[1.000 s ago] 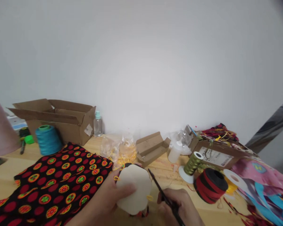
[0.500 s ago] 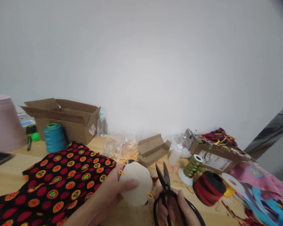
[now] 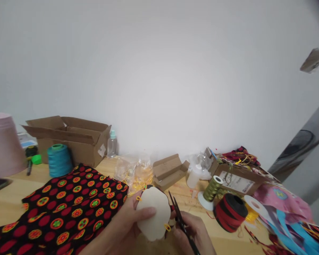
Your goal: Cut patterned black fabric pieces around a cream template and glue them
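Observation:
My left hand (image 3: 124,228) holds a cream scalloped card piece (image 3: 154,212) with small yellow loops at its edge and dark fabric behind it. My right hand (image 3: 195,233) grips black scissors (image 3: 179,216), whose blades point up and sit right against the right edge of the card piece. Both hands are low in the view, above the wooden table (image 3: 7,202).
Black cloth with red and orange dots (image 3: 63,205) covers the table at left. Behind stand a teal thread cone (image 3: 57,161), an open cardboard box (image 3: 69,138) and a small clear bottle (image 3: 111,145). At right are gold (image 3: 212,189), red-and-black (image 3: 230,210) and yellow spools (image 3: 251,209).
The scissors went from open blades held apart from the card to nearly closed blades against its right edge. The view shifted slightly.

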`<state>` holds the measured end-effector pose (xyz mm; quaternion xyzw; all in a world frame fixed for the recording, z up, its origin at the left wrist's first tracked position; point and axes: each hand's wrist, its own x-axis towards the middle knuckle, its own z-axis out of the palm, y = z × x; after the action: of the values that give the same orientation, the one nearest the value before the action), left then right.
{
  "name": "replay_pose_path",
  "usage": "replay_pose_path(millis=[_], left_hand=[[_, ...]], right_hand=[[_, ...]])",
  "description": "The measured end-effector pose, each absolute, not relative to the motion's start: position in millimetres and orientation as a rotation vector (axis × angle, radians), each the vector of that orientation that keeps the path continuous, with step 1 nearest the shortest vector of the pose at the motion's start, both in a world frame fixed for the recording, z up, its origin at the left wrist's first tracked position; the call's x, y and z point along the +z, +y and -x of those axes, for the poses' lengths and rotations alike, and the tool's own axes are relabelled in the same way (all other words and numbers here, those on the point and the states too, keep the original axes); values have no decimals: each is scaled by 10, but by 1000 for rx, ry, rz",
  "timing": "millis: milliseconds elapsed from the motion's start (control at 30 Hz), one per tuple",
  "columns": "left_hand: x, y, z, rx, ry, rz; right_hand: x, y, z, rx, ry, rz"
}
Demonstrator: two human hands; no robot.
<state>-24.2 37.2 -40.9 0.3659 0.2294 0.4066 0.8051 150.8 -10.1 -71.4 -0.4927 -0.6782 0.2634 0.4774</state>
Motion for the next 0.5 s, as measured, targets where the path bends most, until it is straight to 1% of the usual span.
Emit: replay_pose_path(millis=[100, 200, 333, 433, 500], left_hand=[[-407, 358, 228, 857, 496, -650], [-403, 367, 261, 850, 470, -284], [-451, 426, 368, 742, 270, 185], [-489, 457, 417, 728, 174, 282], [-491, 458, 408, 759, 221, 218]], right_hand=[[-717, -97, -1490, 618, -1635, 1217], [-682, -101, -1485, 608, -1630, 1201], [-650, -115, -1487, 624, -1659, 1217], [-657, -122, -1486, 638, -1684, 1215], [-671, -121, -1476, 613, -1662, 1198]])
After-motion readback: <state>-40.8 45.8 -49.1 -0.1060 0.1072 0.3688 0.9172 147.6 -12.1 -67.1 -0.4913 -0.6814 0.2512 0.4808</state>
